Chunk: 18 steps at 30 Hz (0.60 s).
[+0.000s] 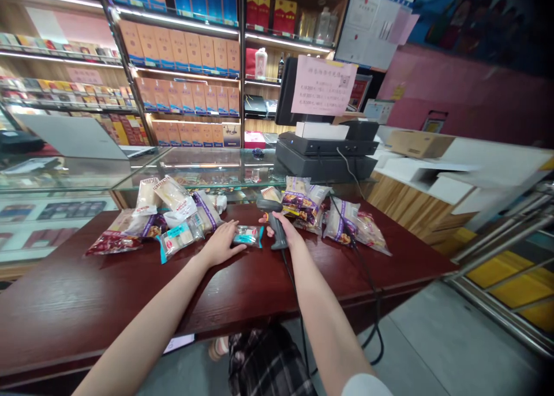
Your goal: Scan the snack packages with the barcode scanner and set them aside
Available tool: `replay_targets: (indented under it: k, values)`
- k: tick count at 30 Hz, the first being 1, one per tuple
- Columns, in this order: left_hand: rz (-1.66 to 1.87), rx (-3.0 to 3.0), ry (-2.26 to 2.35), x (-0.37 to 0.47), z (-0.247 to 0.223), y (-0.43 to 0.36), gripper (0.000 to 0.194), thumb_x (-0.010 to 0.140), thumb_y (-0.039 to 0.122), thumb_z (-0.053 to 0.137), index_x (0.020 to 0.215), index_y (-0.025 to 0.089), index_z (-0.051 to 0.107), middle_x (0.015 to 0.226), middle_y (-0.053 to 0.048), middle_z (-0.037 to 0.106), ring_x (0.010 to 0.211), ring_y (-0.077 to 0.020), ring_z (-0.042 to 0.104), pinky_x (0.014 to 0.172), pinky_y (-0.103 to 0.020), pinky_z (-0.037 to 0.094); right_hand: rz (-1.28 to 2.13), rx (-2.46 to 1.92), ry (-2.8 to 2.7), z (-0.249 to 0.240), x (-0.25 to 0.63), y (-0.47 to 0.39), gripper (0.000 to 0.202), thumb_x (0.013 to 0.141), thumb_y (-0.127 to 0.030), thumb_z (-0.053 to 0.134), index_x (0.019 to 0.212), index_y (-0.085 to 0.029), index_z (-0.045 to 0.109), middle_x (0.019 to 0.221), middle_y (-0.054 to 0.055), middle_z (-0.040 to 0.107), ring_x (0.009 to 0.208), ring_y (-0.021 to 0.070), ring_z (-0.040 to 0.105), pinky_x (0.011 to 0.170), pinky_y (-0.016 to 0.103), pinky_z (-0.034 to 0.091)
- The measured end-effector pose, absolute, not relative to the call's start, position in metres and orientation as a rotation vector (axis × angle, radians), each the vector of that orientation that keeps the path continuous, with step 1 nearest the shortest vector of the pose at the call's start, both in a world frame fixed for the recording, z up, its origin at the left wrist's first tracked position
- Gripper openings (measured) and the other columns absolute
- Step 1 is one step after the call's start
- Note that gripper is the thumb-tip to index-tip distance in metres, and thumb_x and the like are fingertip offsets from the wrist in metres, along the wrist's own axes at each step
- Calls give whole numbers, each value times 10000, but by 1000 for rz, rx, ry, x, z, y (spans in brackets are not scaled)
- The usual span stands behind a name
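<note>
The right hand wraps the scanner, its head pointing left, while the left hand, fingers extended, adjoins a blue-ended packet lying lengthwise left to right.

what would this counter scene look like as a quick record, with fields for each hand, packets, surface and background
left hand: left hand spread low at the left end of a blue-edged packet
right hand: right hand gripping a dark handheld scanner
cable: black cable hanging from the scanner handle
packets: left pile; right pile
surface: dark red table
background: black monitor with pink sheet; shelves of boxes
</note>
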<state>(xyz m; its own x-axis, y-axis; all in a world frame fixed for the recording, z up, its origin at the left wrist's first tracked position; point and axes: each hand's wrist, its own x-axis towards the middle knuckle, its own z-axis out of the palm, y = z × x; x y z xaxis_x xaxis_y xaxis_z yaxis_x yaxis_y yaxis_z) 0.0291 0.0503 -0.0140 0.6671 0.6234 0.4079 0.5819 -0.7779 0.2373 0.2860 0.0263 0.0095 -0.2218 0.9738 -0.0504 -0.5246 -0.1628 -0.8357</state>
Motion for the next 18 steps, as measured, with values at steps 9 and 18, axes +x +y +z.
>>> replay_targets:
  k: [9, 18]
  values:
    - [1204, 1765, 1050, 35, 4, 40, 443, 911, 538, 467, 1188, 202, 544, 1151, -119, 649, 1055, -292, 633, 922, -463, 509, 1666, -705, -875, 12, 285, 29, 266, 851, -408, 559, 941, -164, 617, 965, 84, 735, 412, 58, 407, 447, 232, 376]
    - [1369, 775, 535, 31, 18, 47, 446, 971, 453, 412, 1287, 171, 553, 1272, -142, 636, 1240, -289, 565, 1026, -554, 451, 1685, -701, -913, 22, 263, 20, 264, 862, -396, 520, 930, -164, 628, 977, 96, 744, 403, 71, 416, 452, 249, 386]
